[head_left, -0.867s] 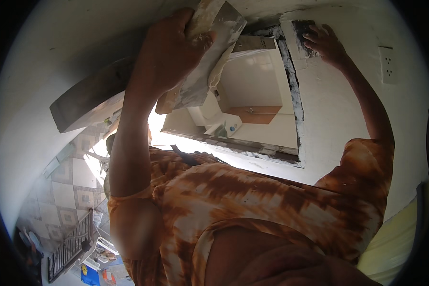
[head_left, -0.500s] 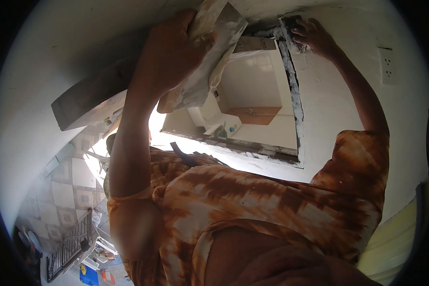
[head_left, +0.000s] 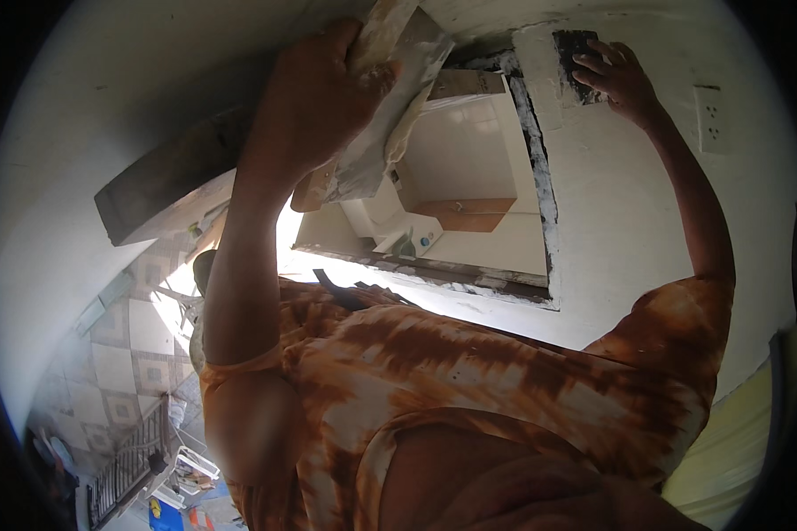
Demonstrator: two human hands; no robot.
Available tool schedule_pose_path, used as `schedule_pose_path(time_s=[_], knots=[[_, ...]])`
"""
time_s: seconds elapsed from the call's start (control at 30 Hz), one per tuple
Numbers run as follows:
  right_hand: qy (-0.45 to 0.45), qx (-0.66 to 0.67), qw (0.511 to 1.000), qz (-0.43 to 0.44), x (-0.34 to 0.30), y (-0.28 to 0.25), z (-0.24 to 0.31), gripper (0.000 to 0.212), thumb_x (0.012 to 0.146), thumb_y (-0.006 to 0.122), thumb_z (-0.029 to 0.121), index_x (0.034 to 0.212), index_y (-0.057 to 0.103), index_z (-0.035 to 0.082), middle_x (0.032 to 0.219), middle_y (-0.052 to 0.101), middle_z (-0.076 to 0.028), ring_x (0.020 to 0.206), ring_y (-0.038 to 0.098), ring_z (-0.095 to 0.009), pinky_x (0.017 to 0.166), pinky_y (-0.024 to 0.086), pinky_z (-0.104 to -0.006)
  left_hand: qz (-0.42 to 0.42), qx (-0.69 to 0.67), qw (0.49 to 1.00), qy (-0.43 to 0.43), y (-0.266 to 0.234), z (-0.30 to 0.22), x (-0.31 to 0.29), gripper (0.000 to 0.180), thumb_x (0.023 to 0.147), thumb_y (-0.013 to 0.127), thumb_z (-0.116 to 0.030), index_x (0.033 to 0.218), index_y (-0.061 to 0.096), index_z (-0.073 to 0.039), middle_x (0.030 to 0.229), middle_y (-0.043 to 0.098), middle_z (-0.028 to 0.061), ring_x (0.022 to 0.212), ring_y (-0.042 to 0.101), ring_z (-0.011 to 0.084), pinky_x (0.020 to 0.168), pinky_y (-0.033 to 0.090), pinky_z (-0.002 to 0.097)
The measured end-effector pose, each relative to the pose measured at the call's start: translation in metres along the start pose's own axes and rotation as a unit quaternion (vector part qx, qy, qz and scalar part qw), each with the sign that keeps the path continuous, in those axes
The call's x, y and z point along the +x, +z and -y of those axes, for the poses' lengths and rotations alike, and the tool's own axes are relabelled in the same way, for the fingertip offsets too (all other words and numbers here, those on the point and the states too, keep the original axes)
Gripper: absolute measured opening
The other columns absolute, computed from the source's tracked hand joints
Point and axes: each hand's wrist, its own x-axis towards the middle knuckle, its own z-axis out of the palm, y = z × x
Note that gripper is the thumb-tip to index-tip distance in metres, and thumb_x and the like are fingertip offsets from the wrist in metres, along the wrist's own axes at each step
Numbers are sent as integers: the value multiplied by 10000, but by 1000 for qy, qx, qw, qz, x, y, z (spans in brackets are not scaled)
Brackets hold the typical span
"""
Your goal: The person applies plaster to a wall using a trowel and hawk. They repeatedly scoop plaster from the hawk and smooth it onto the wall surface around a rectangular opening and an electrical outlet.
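At the upper left, my left hand [head_left: 332, 102] is closed around a broad metal plastering blade [head_left: 385, 133] with a wooden strip along its end. Pale wet filler clings to the blade's face and edge. My right hand [head_left: 624, 80] is raised to the wall right of the opening, fingers closed on a dark, flat rectangular scraper [head_left: 579, 66]. The scraper lies against the wall [head_left: 615, 203], beside a smeared pale strip of filler [head_left: 537, 75]. Its underside and my thumb's grip are hidden.
An opening in the wall has a rough dark frame [head_left: 540, 168] patched with white; a tiled room shows through it. A socket [head_left: 708, 119] is on the right. A grey ledge [head_left: 164, 181] juts out at left. Below are floor tiles [head_left: 137, 323] and a metal rack [head_left: 128, 465].
My right hand and the dark scraper have moved right along the wall, away from the frame, uncovering the smeared filler. My left hand with the plastering blade has hardly moved.
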Motion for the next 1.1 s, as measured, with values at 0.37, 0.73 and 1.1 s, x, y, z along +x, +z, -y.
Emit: schedule_pose_path(time_s=[0.37,0.73,1.1], knots=[[12,0,998,61,42,52,14,418,775,739,106,1173,709,227,1439,541,49,1444,348,-210,1205,263,-478,-25,6,999,37,4,5,0,338,878,728,-241,1089,643,10,860,700,191,756,679,260,741,526,389],[-27,8,999,30,43,50,24,403,797,733,136,1185,706,239,1431,543,61,1444,343,-230,1195,285,-458,-42,22,997,68,4,7,1,353,883,735,-275,1087,636,-4,796,686,151,690,653,204,700,517,369],[-8,-8,1000,2,33,40,26,381,819,711,150,1189,696,241,1419,544,48,1426,368,-210,1174,289,-492,-27,35,998,42,1,-1,2,346,871,714,-228,1070,635,44,894,693,254,805,700,381,778,528,440]])
